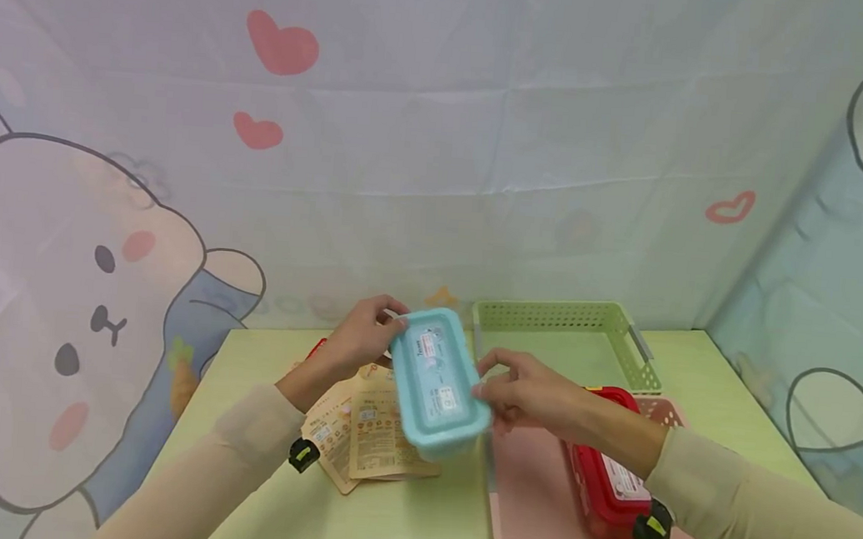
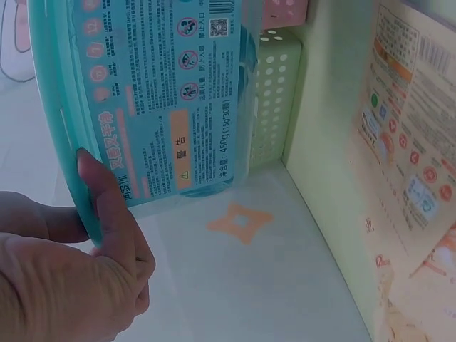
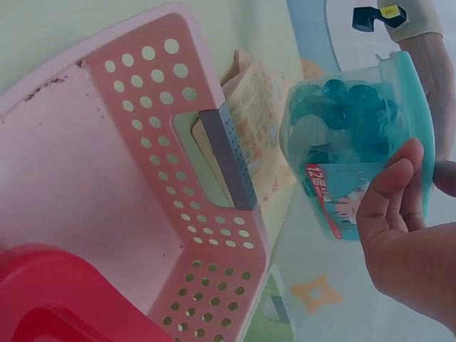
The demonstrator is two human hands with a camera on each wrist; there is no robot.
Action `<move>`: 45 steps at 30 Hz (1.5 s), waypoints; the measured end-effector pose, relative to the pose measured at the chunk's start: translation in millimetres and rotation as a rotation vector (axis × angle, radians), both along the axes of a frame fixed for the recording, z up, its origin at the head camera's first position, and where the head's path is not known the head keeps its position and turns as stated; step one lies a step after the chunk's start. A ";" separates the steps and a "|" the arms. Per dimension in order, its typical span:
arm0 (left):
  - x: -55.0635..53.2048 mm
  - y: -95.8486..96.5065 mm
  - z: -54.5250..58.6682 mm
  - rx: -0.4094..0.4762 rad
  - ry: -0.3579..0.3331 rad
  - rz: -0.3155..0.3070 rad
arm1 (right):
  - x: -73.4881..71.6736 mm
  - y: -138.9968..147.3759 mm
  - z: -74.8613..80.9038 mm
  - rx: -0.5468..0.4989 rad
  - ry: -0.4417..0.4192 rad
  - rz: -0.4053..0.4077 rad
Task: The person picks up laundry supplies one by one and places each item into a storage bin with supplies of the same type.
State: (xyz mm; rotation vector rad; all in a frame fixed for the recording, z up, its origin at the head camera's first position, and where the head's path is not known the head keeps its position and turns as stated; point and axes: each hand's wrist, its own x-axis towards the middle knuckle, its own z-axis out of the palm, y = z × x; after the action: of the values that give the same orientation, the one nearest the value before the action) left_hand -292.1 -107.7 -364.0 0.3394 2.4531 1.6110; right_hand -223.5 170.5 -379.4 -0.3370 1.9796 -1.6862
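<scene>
Both hands hold up a clear tub of laundry pods with a teal lid, tilted above the table. My left hand pinches the lid's rim at the far left corner. At the near right edge, my right hand pinches the rim between thumb and fingers. In the right wrist view, round teal pods show through the tub's wall. A printed label covers the side seen in the left wrist view. The lid looks closed.
Beige printed pouches lie overlapping on the pale green table, left of the tub. To the right, a pink basket holds a red-lidded box. Behind it stands a green basket, near the curtain backdrop.
</scene>
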 end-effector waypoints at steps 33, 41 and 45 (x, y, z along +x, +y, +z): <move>11.1 46.0 8.2 0.174 -0.152 -0.042 | -5.9 27.6 31.3 0.180 0.058 -0.210; 10.4 55.6 5.6 0.190 -0.181 -0.066 | -2.2 39.4 37.2 0.209 0.066 -0.217; 13.0 62.2 3.1 0.138 -0.151 -0.068 | 1.1 45.8 33.9 0.199 0.060 -0.211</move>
State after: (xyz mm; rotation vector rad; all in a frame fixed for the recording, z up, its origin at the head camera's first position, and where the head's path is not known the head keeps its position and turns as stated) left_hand -279.0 -45.5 -360.9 0.3054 2.2037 1.7149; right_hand -222.4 216.3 -345.5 -0.1115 2.2731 -1.5989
